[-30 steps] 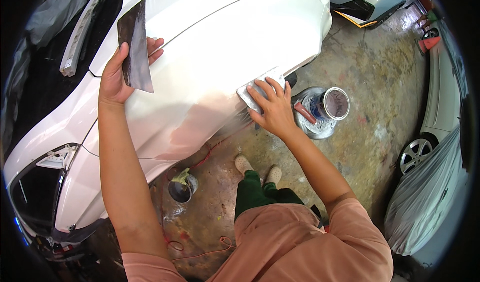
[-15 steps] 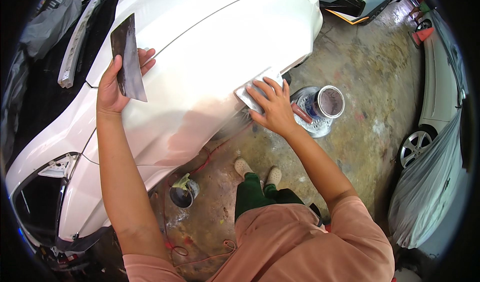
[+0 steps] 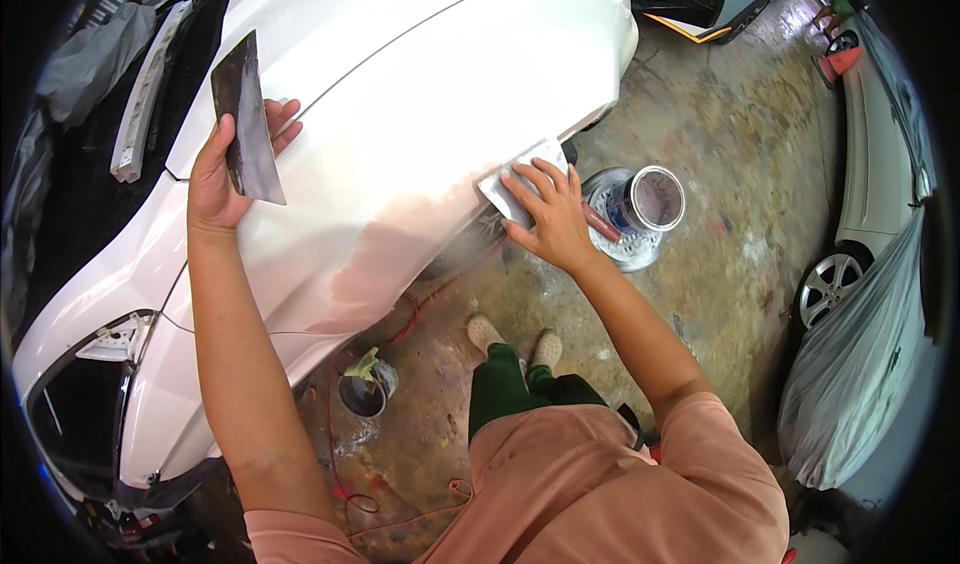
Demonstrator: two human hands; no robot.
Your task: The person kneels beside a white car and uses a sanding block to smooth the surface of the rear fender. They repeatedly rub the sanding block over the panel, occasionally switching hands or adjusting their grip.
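Observation:
My left hand [image 3: 218, 169] grips a thin, dark, slightly bent sheet [image 3: 250, 124] with a grey smear down one side. It is raised over the white car [image 3: 420, 84], thumb on the near face and fingertips showing past the far edge. Against the lower edge of the car's panel, my right hand [image 3: 545, 207] presses a flat, whitish-grey rectangular pad [image 3: 510, 192]. Its fingers lie over the pad's top, and the underside is hidden. A matte pinkish patch [image 3: 385, 249] covers the panel to the left of the pad.
A round stool [image 3: 640, 252] bears an open can [image 3: 657, 199] and a reddish-brown handle [image 3: 600, 222]. On the floor are a small bucket [image 3: 368, 394] with a yellowish cloth and a red hose [image 3: 400, 336]. A partly covered car [image 3: 870, 354] stands at right, by an orange cone [image 3: 838, 64].
My right hand and the pad have slid slightly rightward along the panel's edge. My left hand still holds the dark sheet. The whole view has shifted a little.

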